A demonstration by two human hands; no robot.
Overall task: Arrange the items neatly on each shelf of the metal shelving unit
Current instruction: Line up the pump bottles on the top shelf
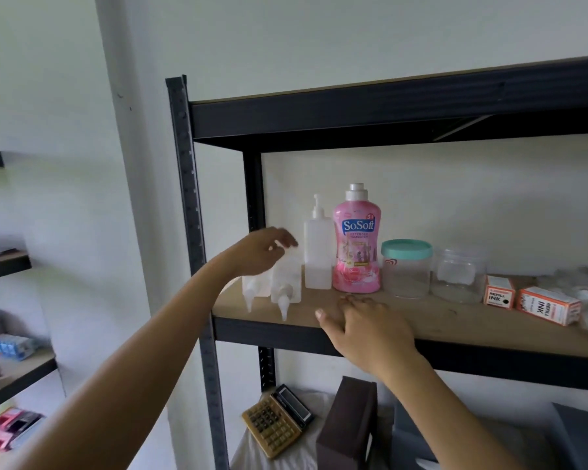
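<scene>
My left hand (263, 251) is raised over the left end of the wooden shelf (404, 315), its fingers loosely curled and apart, and I see nothing in its grasp; the fingertips hang just above two clear squeeze bottles (272, 286) lying on their sides with their nozzles pointing toward the shelf's front edge, though motion blur keeps me from telling whether the fingers touch them. My right hand (364, 329) lies flat with fingers spread and straight on the front of that same shelf, holding nothing, its fingertips just short of the pink detergent bottle (356, 242). That pink bottle stands upright near the back; I will place the rest by it. Just to its left a clear pump bottle (318, 252) stands upright, close against it. To its right come a clear jar with a teal lid (407, 268), then a second clear jar (459, 274) beside that, and farther right two orange-and-white ink boxes (530, 300), one standing and one lying flat. Beyond those, at the picture's edge, lie some pale items too blurred to name. On the shelf below the pink bottle I see a tan calculator (277, 424) tilted on white cloth, with a dark brown box (347, 425) just right of it.
</scene>
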